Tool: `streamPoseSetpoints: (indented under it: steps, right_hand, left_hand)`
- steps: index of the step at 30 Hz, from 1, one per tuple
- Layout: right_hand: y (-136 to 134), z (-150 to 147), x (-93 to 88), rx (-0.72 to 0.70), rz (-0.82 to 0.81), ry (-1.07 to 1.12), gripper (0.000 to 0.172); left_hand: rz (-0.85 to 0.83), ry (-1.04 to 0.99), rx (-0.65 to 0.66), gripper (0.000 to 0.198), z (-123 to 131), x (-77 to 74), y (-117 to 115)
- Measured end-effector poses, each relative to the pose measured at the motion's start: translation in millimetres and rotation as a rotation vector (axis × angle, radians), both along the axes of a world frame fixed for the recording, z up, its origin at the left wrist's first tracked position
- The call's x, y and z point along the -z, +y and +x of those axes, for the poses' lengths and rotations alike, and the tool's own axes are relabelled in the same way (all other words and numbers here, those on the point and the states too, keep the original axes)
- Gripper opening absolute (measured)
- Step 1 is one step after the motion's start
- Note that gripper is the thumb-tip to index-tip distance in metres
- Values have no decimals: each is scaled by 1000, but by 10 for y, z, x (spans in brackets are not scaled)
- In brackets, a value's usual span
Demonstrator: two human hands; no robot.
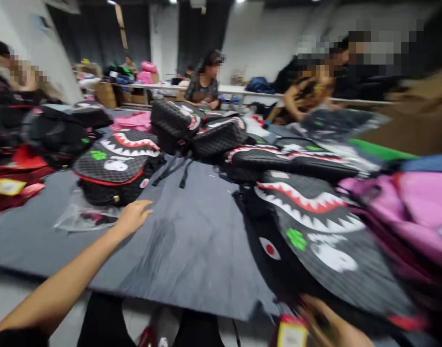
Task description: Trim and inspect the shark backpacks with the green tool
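1. Left hand (pixel 131 219), 8 o'clock: I see the fingers loosely extended, grip without visible load, just beside the left backpack (pixel 116 156) at 9 o'clock.
2. Right hand (pixel 331 320), 5 o'clock: blurred; I cannot tell its grip. A yellow-and-red tag (pixel 292 333) is close by.
3. Right backpack (pixel 315 229), 4 o'clock: lies shark-mouth side up on the grey table (pixel 202 231), near the right hand.

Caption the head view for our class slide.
Left hand near one checkered shark-mouth backpack, right hand beside another, at a gray worktable.
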State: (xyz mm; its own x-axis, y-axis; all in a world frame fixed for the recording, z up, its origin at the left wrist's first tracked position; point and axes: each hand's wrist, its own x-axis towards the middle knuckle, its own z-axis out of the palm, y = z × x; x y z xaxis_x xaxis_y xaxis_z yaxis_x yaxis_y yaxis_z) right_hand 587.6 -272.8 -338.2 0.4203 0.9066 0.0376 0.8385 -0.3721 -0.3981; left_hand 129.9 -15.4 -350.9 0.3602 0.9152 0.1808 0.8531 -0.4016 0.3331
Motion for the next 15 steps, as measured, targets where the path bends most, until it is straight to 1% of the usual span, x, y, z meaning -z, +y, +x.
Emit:
streamPoseSetpoints:
  steps: [1,2,3,4,6,7,8,9,11,13,15]
  right_hand:
    - [-19,-3,-75,11,-40,17,18]
    - [15,-4,-154,61,-36,-16,25]
    - [105,5,-235,98,-40,-53,31]
    - [244,29,-316,156,-37,-100,36]
    - [627,123,-460,266,-21,-156,41]
    - [851,189,-518,304,-23,-158,43]
    - [1086,264,-563,327,-24,-158,46]
    - [1325,346,-594,342,-24,-156,47]
    - [1784,526,-618,366,-17,-159,49]
    - [2168,702,-601,394,-13,-160,47]
    - [2441,821,-559,405,-27,-147,42]
  left_hand:
    - [18,-16,30,46,67,143,-42]
    - [37,-29,56,49,131,320,-84]
    - [76,-36,69,52,185,521,-129]
    - [93,-17,75,53,227,730,-179]
    - [95,49,90,55,282,1108,-299]
    - [106,75,95,56,298,1251,-361]
    - [114,95,99,57,311,1356,-416]
    - [124,106,101,57,319,1421,-459]
    - [132,116,104,57,325,1461,-497]
    - [130,118,104,57,320,1437,-483]
    - [125,113,95,56,318,1398,-450]
